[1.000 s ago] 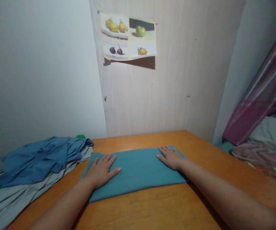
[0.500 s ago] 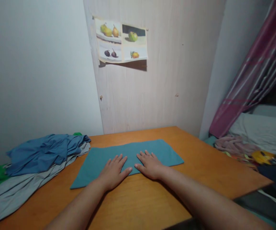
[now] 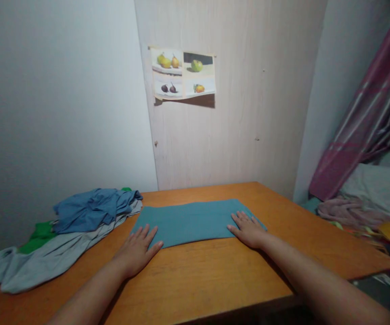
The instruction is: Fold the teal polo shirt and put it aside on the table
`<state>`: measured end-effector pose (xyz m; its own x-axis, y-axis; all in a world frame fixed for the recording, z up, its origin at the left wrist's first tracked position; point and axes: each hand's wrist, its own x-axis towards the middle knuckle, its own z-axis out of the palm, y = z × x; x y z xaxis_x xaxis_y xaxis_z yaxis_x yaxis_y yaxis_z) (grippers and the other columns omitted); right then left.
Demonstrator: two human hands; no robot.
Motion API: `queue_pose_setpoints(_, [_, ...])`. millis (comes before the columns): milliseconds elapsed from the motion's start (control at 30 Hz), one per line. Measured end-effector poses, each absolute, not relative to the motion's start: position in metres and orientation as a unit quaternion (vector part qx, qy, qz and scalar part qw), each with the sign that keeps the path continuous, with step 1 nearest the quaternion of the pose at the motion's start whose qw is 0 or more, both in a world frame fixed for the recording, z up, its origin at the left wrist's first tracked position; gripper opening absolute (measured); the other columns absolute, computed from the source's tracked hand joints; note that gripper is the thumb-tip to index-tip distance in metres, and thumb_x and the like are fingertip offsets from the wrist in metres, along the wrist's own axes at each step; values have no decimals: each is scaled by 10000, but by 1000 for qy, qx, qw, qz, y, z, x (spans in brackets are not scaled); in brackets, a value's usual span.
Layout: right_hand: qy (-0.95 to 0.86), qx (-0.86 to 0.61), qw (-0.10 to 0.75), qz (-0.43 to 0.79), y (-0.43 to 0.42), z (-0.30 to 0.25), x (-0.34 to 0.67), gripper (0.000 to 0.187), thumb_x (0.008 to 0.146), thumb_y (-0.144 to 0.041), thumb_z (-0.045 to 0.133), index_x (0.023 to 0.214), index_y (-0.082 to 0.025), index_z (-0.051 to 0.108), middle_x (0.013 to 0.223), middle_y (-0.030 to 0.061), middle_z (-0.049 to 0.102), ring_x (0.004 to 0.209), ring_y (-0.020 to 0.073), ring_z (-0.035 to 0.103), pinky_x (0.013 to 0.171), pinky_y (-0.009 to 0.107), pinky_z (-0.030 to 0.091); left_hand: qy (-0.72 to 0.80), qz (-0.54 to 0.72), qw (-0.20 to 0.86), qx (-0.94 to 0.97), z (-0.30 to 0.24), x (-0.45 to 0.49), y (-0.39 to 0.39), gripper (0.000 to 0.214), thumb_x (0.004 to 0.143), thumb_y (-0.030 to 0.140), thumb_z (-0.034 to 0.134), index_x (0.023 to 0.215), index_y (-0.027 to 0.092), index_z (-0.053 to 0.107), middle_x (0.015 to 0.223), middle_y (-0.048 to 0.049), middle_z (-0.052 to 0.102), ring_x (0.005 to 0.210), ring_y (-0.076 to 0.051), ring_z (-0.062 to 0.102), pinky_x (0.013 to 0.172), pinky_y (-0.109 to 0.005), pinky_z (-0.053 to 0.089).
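A folded teal cloth lies flat on the orange-brown wooden table, its long side running left to right. My left hand rests with fingers spread on the cloth's near left corner, hiding that corner. Over at the near right corner, my right hand lies flat, its fingers apart and the palm reaching past the near edge. Neither hand grips anything.
Piled on the table's left are a crumpled blue garment, a grey garment and a green one. A fruit picture sheet hangs on the wall. Right of the table are a purple curtain and heaped fabrics.
My hands have moved apart from the cloth's middle to its two near corners, left hand leftward and right hand rightward. The camera view has shifted slightly.
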<state>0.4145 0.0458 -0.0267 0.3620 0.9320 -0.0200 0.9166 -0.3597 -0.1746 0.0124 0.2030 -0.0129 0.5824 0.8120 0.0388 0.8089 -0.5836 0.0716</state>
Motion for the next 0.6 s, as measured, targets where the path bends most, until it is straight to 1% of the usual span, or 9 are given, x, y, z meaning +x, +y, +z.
queue_pose_setpoints(67, [-554, -829, 65, 45, 49, -31, 424, 881, 934, -740, 223, 1591, -155, 271, 1664, 125, 180, 1536, 308, 116, 1222, 515, 107, 457, 34, 28, 888, -11, 0, 204, 869, 896, 761, 317, 1565, 208, 337, 1645, -153, 230, 1521, -331, 213, 1223, -499, 193])
queue_pose_setpoints(133, [-550, -832, 66, 33, 53, -32, 433, 859, 935, -718, 275, 1563, -136, 340, 1645, 152, 241, 1517, 337, 193, 1202, 537, 175, 460, 50, 32, 886, -7, -17, 207, 843, 903, 735, 343, 1539, 185, 399, 1630, -151, 287, 1508, -319, 268, 1217, -473, 224])
queue_pose_setpoints(200, [-543, -836, 74, 24, 58, -29, 441, 778, 948, -667, 309, 1471, -122, 492, 1560, 197, 407, 1438, 380, 363, 1140, 565, 293, 478, 92, 34, 873, -1, -33, 212, 726, 940, 650, 342, 1445, 164, 534, 1555, -154, 446, 1442, -307, 409, 1180, -441, 304])
queue_pose_setpoints(267, [-539, -837, 96, 17, 65, -22, 446, 695, 970, -610, 297, 1338, -115, 619, 1407, 227, 572, 1297, 394, 529, 1055, 551, 399, 509, 137, 34, 849, 6, -47, 219, 598, 983, 525, 297, 1290, 150, 648, 1373, -166, 633, 1285, -302, 576, 1084, -426, 414])
queue_pose_setpoints(333, [-549, -826, 130, 7, 74, -17, 445, 662, 993, -555, 263, 1274, -103, 656, 1311, 234, 638, 1206, 378, 603, 1009, 505, 449, 533, 162, 34, 830, 11, -52, 224, 540, 1000, 415, 251, 1197, 144, 675, 1219, -168, 712, 1156, -294, 650, 992, -409, 472])
queue_pose_setpoints(400, [-566, -810, 153, -8, 85, -16, 441, 636, 1009, -490, 242, 1297, -85, 639, 1343, 224, 623, 1248, 352, 582, 1044, 453, 436, 531, 167, 32, 830, 11, -49, 228, 508, 1000, 362, 248, 1226, 154, 652, 1259, -157, 695, 1184, -275, 635, 1000, -385, 467])
queue_pose_setpoints(500, [-581, -799, 155, -18, 96, -23, 435, 581, 1015, -400, 253, 1375, -84, 582, 1443, 187, 557, 1374, 307, 476, 1133, 400, 357, 498, 159, 39, 852, 3, -38, 228, 473, 981, 348, 335, 1359, 208, 583, 1485, -90, 549, 1384, -237, 483, 1129, -362, 375])
queue_pose_setpoints(533, [-578, -802, 150, -17, 97, -28, 434, 572, 1012, -386, 270, 1402, -84, 558, 1474, 181, 529, 1404, 305, 441, 1153, 404, 332, 492, 145, 47, 857, -2, -35, 228, 488, 977, 356, 352, 1400, 223, 555, 1538, -75, 490, 1434, -244, 422, 1167, -397, 333])
queue_pose_setpoints(600, [-569, -810, 140, -16, 96, -37, 437, 582, 1002, -387, 304, 1453, -78, 502, 1528, 184, 462, 1443, 325, 380, 1173, 452, 301, 494, 107, 65, 860, -11, -35, 227, 529, 986, 400, 339, 1475, 255, 482, 1604, -61, 384, 1494, -283, 313, 1207, -526, 238])
